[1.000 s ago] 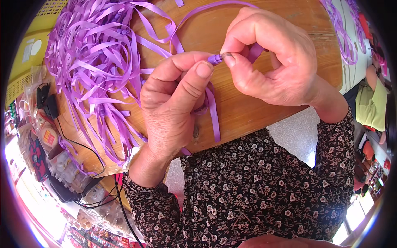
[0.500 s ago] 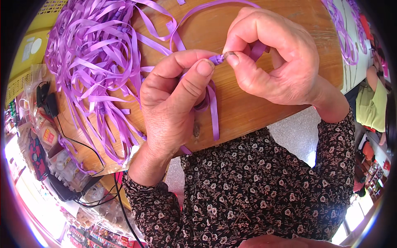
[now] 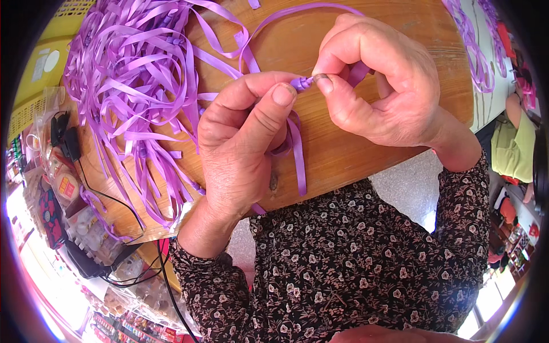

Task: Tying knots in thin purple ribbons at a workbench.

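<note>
Between thumb and forefinger, my left hand (image 3: 243, 128) pinches a small purple clasp (image 3: 298, 84) fixed on a purple ribbon. My right hand (image 3: 380, 83) is closed too, its thumb and fingertip gripping the ribbon end just beyond the clasp. Part of the purple ribbon (image 3: 298, 154) dangles below my left hand, and another stretch (image 3: 297, 8) loops over the table behind my right hand. Both hands are held above the wooden table (image 3: 343, 166). The fingertips hide the exact point where ribbon and clasp meet.
A big tangled heap of purple ribbons (image 3: 137, 74) with similar clasps covers the table's left. Beyond it stand yellow baskets (image 3: 46, 63). Black cables (image 3: 108, 197) and plastic bags (image 3: 68, 183) lie at the left edge. More ribbons (image 3: 472, 51) hang at the far right, near another person (image 3: 512, 143).
Both hands keep the same pinch on the clasp and ribbon. They have shifted very slightly in the picture, and a little more of the clasp shows.
</note>
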`<state>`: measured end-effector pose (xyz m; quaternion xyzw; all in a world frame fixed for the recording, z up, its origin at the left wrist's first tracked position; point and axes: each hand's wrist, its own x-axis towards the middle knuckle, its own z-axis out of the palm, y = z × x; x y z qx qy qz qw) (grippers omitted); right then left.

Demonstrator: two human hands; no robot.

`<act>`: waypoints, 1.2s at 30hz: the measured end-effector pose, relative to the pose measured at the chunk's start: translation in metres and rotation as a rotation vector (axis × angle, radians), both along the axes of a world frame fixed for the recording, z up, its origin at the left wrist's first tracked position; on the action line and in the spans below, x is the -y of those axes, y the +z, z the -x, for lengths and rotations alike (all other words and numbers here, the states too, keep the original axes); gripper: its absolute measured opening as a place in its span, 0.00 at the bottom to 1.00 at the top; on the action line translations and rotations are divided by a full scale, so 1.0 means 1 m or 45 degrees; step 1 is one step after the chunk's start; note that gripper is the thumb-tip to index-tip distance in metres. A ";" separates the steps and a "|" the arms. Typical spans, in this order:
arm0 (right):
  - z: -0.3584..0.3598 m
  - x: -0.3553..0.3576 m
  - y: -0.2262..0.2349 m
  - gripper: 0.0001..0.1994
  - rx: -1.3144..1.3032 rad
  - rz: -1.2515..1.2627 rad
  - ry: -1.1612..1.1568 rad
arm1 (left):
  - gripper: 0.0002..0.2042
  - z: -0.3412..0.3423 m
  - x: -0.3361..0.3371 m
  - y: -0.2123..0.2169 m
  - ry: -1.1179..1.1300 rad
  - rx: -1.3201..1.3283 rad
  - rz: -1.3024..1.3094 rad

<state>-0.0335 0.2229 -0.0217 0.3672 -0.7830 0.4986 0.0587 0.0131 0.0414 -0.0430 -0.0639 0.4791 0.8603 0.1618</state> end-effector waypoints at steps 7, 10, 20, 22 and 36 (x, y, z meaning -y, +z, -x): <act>-0.002 -0.005 0.010 0.08 -0.100 -0.027 -0.046 | 0.06 -0.002 -0.003 0.004 0.004 -0.042 0.134; 0.001 -0.010 0.029 0.06 -0.208 -0.315 -0.108 | 0.07 -0.003 -0.005 0.005 0.024 -0.070 0.243; 0.013 -0.006 0.012 0.12 -0.203 -0.187 0.205 | 0.04 -0.005 0.003 0.005 -0.059 -0.126 0.140; 0.010 -0.004 0.007 0.14 -0.228 -0.173 0.254 | 0.03 -0.005 0.004 0.004 -0.058 -0.133 0.118; 0.000 -0.006 -0.014 0.12 -0.360 -0.063 0.220 | 0.02 -0.009 0.002 0.003 -0.061 -0.266 0.411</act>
